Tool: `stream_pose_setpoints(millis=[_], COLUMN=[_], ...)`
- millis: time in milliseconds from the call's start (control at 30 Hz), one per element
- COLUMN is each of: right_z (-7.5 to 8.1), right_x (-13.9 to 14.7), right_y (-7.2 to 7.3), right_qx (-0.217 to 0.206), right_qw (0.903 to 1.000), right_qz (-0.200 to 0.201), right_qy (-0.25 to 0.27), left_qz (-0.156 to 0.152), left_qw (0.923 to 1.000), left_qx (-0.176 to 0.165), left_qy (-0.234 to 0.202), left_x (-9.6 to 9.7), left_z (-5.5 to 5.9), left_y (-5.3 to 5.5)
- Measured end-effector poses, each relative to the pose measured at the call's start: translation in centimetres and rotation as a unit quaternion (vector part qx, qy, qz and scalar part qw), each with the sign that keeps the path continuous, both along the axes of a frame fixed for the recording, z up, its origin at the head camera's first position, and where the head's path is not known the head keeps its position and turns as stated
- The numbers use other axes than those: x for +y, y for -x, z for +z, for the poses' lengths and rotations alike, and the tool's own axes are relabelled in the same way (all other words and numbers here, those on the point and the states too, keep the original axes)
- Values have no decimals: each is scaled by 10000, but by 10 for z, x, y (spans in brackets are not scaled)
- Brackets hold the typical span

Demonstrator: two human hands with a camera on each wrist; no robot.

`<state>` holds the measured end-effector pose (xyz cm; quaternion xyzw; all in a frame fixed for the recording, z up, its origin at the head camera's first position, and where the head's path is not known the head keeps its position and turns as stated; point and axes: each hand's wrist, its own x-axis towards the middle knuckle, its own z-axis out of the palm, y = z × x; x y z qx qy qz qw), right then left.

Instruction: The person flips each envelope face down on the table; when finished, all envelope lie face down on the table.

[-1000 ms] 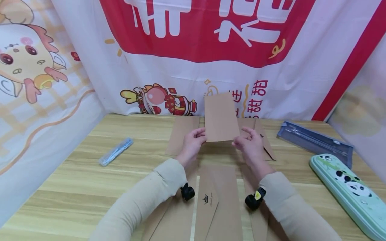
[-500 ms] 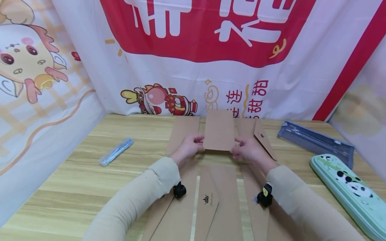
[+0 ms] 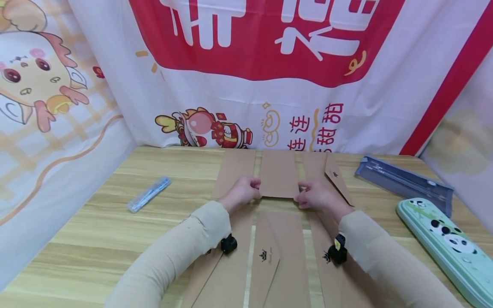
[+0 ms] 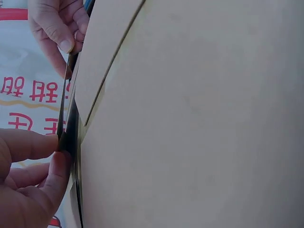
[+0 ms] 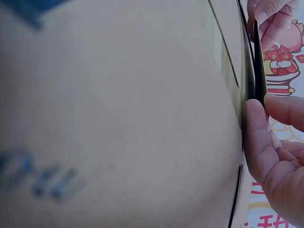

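Observation:
A plain brown kraft envelope (image 3: 279, 174) lies nearly flat at the back middle of the table, its near edge slightly raised. My left hand (image 3: 243, 190) pinches its near left corner. At the near right corner, my right hand (image 3: 316, 194) pinches it too. Both wrist views show thumb and fingertip on either side of the thin edge, as with the left hand (image 4: 33, 178) and the right hand (image 5: 280, 152). Brown envelopes flank it: a plain one (image 3: 235, 169) to the left and one with a flap and crown print (image 3: 316, 164) to the right.
A front row of brown envelopes includes a middle one (image 3: 285, 261) with a crown print, its neighbours partly under my forearms. A clear blue-tinted case (image 3: 149, 194) lies left. At right are a blue zip pouch (image 3: 404, 182) and a green panda pencil case (image 3: 446, 244). Printed cloth (image 3: 215, 90) hangs behind.
Both hands have lowered the envelope from a raised, tilted position down to the table at the back, between the two other envelopes. The surrounding things have stayed put.

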<state>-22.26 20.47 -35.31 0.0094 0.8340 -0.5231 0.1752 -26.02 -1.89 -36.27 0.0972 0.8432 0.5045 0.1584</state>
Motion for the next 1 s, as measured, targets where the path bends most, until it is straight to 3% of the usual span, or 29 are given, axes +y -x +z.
stream_pose_setpoints(millis=[267,500,700,800,1000], right_z=[-6,-7,4,13,22], right_x=[-3,-3,4,8,19], right_y=[5,6,2,-1,-5], right_qx=[34,97,122,262,616], right_qw=[9988,9987,9983,9977,9961], right_qz=[-93,-62,22,-52,-429], right_qy=[-471,-503,-575,-626,-472], left_qz=[-79,-338,-404,-366,-247], left_qw=[9968,9867,9888,9917,9941], left_qx=[323,685,951,1060,945], left_qy=[731,1432,1077,636,-476], left_x=[2,2,9,16,37], left_z=[2,10,17,20,23], left_y=[2,0,1,1,-3])
